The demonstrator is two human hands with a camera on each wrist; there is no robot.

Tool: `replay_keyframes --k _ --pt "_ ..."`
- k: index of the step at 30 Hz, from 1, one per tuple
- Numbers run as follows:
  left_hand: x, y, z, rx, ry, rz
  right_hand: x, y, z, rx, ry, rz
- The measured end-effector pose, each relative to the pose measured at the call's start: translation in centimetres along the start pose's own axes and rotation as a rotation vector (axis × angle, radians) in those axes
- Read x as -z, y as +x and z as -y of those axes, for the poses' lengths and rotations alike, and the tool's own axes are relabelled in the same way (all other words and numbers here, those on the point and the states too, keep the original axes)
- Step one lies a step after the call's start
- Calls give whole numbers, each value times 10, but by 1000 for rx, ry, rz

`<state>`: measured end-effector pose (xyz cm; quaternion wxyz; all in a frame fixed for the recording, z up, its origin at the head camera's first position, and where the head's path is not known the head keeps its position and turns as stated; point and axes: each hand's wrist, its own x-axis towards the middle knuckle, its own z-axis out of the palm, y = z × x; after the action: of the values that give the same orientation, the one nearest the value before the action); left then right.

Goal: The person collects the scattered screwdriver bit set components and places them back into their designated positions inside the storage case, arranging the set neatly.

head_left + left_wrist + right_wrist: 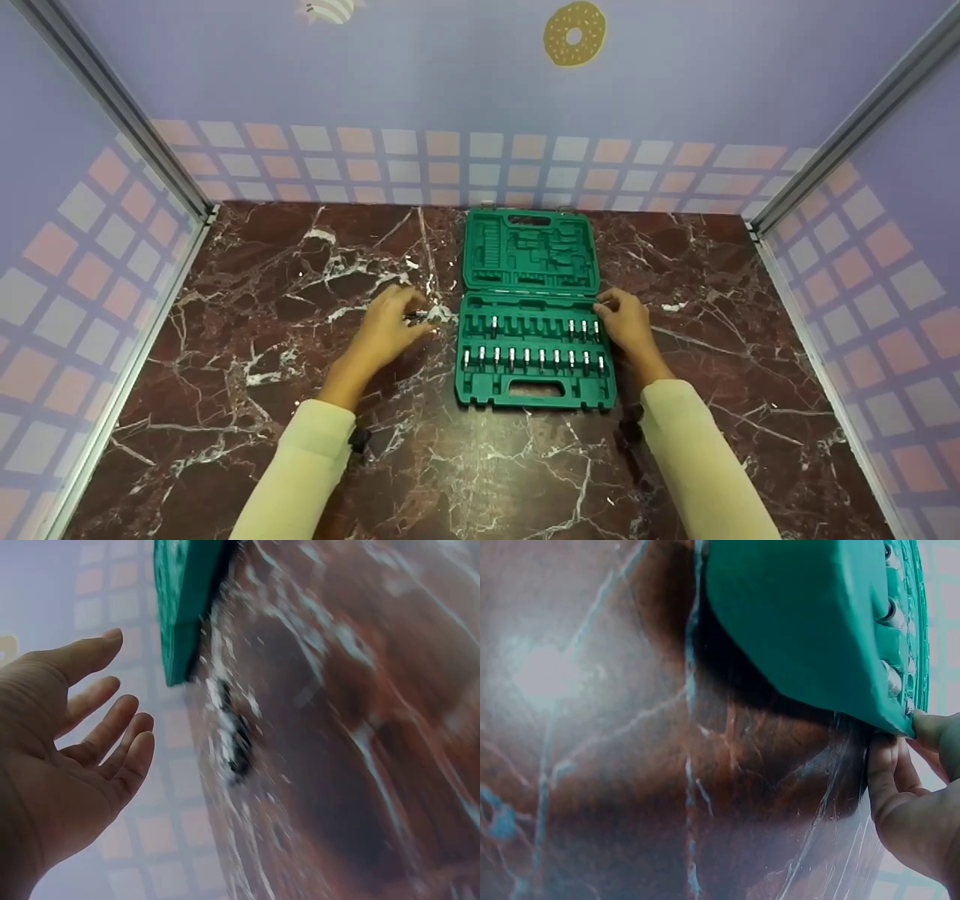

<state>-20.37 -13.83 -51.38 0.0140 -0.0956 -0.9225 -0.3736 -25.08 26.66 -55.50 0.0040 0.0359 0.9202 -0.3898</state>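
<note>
A green tool case (534,388) lies unfolded on the table, with silver-headed bit sockets (526,357) in its lower half: a long front row, and a back row with several bare slots. My right hand (627,324) pinches the case's right edge; in the right wrist view the thumb (930,727) lies on top and the fingers underneath. Left of the case, my left hand (386,326) hovers with thumb and fingers apart and nothing between them. Below it a small dark and silver piece (236,742) lies on the tabletop, blurred in the left wrist view.
The case's lid (531,251) leans back behind the tray, its moulded recesses bare. A red-brown marbled table (315,255) carries everything. Purple walls (450,82) with pink and white squares enclose it at the back and both sides.
</note>
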Motion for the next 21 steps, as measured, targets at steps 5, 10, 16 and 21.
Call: replay_keyframes --k 5,10,16,21 --pt "3 -7 17 44 53 2 1 0 0 -3 -6 -5" --pt "2 -10 30 52 114 6 1 -1 0 1 -7 -13" --pt "-3 -9 38 63 133 13 0 0 0 0 -14 -8" --pt "-6 -6 40 86 159 3 -1 0 0 -2 -9 -11"
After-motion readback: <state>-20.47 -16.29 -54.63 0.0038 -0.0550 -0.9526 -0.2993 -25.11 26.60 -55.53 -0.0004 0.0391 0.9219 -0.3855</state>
